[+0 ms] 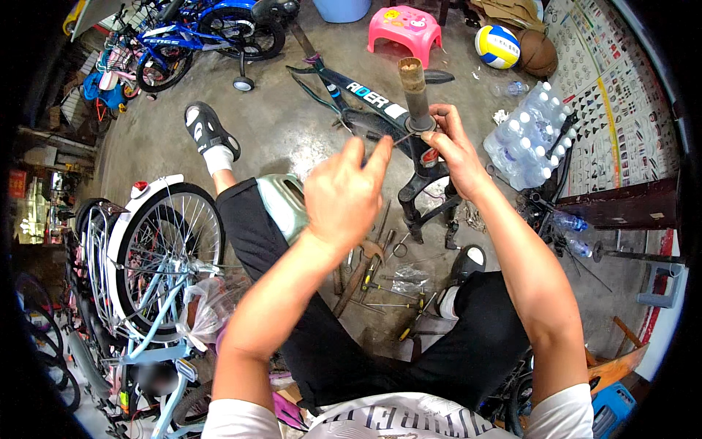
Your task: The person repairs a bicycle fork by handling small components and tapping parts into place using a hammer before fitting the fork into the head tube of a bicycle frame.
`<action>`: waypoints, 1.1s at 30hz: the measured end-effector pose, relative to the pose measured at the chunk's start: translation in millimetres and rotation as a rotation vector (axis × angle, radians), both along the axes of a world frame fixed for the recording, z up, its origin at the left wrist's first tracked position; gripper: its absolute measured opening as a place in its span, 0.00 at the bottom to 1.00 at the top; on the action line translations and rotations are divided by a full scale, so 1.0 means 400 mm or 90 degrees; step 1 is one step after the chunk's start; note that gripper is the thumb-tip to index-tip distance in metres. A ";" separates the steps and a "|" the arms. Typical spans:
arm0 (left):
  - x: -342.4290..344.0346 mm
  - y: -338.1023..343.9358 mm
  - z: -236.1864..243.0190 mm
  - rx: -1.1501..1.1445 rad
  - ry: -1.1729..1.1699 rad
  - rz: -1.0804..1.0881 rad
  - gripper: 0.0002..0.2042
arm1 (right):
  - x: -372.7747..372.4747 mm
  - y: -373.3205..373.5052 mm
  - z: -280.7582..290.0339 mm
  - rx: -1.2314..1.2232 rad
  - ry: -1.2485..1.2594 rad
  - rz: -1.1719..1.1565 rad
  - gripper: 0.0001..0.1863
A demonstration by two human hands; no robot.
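A black bicycle frame (pixel 373 97) stands in front of me, its front fork (pixel 411 192) toward me. From its head tube (pixel 429 156), marked with a red badge, rises a grey tube (pixel 415 95) with a worn, tan upper end. My right hand (pixel 455 150) is closed at the headset (pixel 421 132), thumb on the near side and fingers behind. My left hand (pixel 347 190) is closed, fingertips just left of the headset. A thin metal rod (pixel 404 137) runs from those fingertips to the headset; its hand end is hidden.
Hand tools (pixel 369 274) lie on the floor between my legs, near a green plastic container (pixel 284 206). A light-blue bicycle (pixel 161 300) is at left. Bottled water packs (pixel 530 135) stand at right. Beyond are a pink stool (pixel 404 31), balls (pixel 499 47) and a blue bicycle (pixel 205 33).
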State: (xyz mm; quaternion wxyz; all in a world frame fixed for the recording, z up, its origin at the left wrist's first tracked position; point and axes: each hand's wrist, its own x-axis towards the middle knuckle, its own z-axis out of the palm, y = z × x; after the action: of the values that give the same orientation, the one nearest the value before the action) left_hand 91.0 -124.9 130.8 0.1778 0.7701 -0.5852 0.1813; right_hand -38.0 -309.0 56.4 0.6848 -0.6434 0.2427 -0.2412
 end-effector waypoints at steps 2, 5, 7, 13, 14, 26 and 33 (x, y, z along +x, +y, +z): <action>-0.027 0.013 -0.046 -0.035 0.030 0.031 0.25 | 0.001 0.011 0.016 0.033 0.002 -0.001 0.26; -0.055 0.012 -0.097 -0.087 0.073 0.068 0.24 | -0.001 0.010 0.016 0.027 0.008 0.000 0.26; -0.079 0.015 -0.117 -0.098 0.111 0.085 0.23 | 0.000 0.013 0.019 0.017 0.001 -0.002 0.26; -0.001 0.018 0.006 0.041 0.070 0.001 0.17 | 0.006 0.007 0.003 -0.008 -0.028 -0.005 0.25; 0.021 0.012 0.047 0.086 0.066 -0.016 0.16 | 0.009 0.009 -0.004 -0.006 -0.031 -0.003 0.25; 0.026 -0.045 0.124 0.163 0.019 -0.037 0.14 | -0.001 0.000 0.004 -0.014 0.004 -0.011 0.25; -0.147 -0.003 -0.109 -0.131 0.227 0.168 0.18 | 0.009 0.013 0.011 -0.009 -0.026 -0.018 0.24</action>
State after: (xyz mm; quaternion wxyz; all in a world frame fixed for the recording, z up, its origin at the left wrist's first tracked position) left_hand 32.1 -126.2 87.3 0.3306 0.8376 -0.4172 0.1226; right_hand -34.4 -304.0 60.7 0.6818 -0.6394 0.2360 -0.2657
